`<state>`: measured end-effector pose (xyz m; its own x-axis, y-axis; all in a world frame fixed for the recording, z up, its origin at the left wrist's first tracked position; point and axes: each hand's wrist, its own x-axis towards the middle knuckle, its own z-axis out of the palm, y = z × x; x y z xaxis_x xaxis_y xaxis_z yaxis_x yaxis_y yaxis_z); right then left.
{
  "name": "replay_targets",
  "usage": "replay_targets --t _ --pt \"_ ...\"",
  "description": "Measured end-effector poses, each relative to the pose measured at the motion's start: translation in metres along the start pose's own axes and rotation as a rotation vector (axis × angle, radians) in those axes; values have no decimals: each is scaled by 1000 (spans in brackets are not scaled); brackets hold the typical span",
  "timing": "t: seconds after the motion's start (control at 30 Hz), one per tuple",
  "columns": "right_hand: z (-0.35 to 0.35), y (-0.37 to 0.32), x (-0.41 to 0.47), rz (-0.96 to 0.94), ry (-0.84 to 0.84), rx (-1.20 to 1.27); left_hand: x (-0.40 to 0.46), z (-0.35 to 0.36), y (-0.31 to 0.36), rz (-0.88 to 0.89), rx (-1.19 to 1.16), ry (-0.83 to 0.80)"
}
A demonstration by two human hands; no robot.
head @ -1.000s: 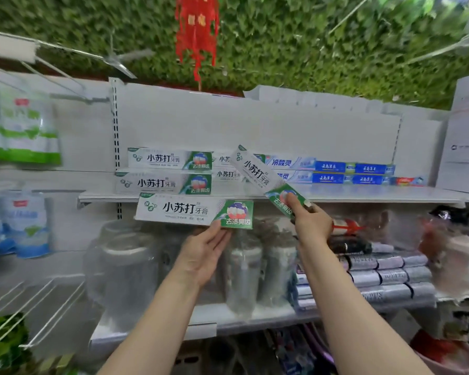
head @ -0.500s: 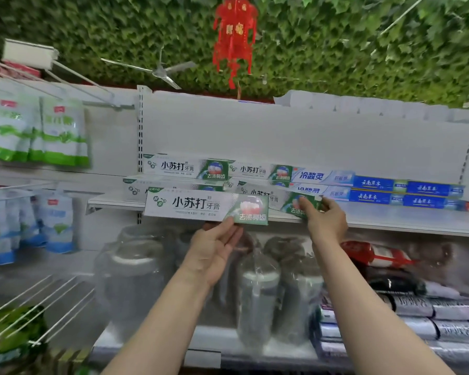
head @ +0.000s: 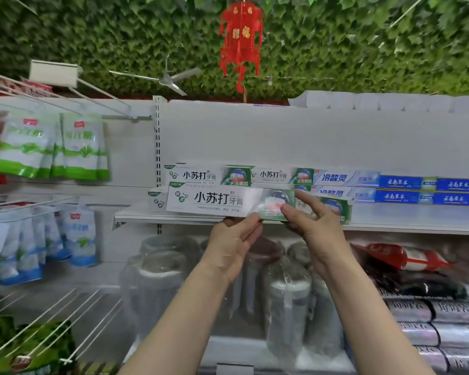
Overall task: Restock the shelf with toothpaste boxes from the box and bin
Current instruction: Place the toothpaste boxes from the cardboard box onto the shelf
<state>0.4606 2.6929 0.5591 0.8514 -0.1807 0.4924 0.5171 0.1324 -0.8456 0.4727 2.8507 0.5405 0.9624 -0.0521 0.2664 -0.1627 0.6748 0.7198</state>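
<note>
I hold a white-and-green toothpaste box (head: 217,202) level, in front of the white shelf (head: 406,228) at its left end. My left hand (head: 234,246) grips the box's lower edge from below. My right hand (head: 310,226) pinches its green right end. On the shelf behind stand matching white-and-green boxes (head: 209,175) stacked in rows. One more such box (head: 336,208) lies just right of my right hand. Further right are pale blue boxes (head: 336,177) and dark blue boxes (head: 401,182). The supply box and bin are out of view.
Plastic-wrapped clear bottles (head: 284,299) fill the shelf below my hands. Silver rolls (head: 431,318) and a red packet (head: 401,257) lie at lower right. Green and blue pouches (head: 52,147) hang on hooks at left. White wire racks (head: 52,320) jut out at lower left.
My right hand has let go of the second box, now lying on the shelf, and moved left onto the held box. My left hand has lifted that box to shelf height.
</note>
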Motion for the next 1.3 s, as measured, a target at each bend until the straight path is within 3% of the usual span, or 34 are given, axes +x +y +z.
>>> replay_targets --t 0.2,0.43,0.63,0.87,0.93,1.0,1.07,1.17,1.3 --pt "24 1 9 37 112 180 1 -34 57 435 435 485" --pt "70 6 44 -54 114 -31 38 -67 116 585 828 602" --pt "97 24 81 -116 122 -204 78 -82 137 487 997 663" --pt "103 45 98 -47 165 -499 97 -108 130 305 1312 629" --pt "105 48 89 -109 267 -496 95 -111 124 417 1353 651" --pt "107 51 75 -223 385 -455 89 -111 115 658 1393 644" --pt "110 55 62 -317 397 -477 83 -108 104 836 1486 574" --pt "117 60 54 -380 333 -579 82 -104 93 811 1651 491" --pt "118 58 59 -412 286 -701 83 -102 92 724 1813 513"
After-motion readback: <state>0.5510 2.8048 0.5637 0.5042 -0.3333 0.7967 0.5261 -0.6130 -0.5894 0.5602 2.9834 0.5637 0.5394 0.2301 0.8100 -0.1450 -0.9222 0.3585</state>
